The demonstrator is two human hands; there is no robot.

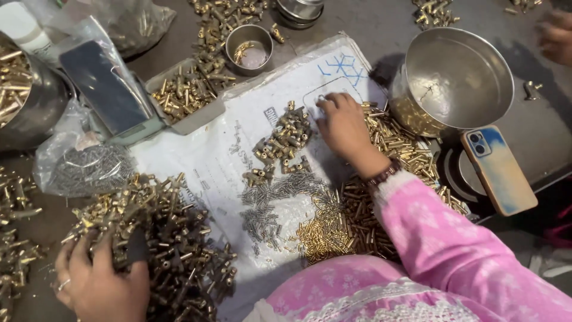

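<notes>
My left hand (98,280) rests at the lower left on a big heap of brass fittings (167,238), fingers curled into the pile. My right hand (342,128), in a pink sleeve with a dark bracelet, reaches over a white plastic sheet (208,155) and presses fingertips down beside a small cluster of brass fittings (283,140). Whether it pinches a piece I cannot tell. Small steel springs (271,200) lie scattered on the sheet below that cluster. A spread of short brass tubes (351,220) lies under my right forearm.
A tilted steel bowl (456,77) stands at the right, a phone (497,170) beside it. A small steel cup (249,48) and a tray of brass parts (185,92) sit at the back. Another phone (104,86), a bag of springs (83,167) and a steel pot (27,98) are left. Another person's hand (554,36) shows top right.
</notes>
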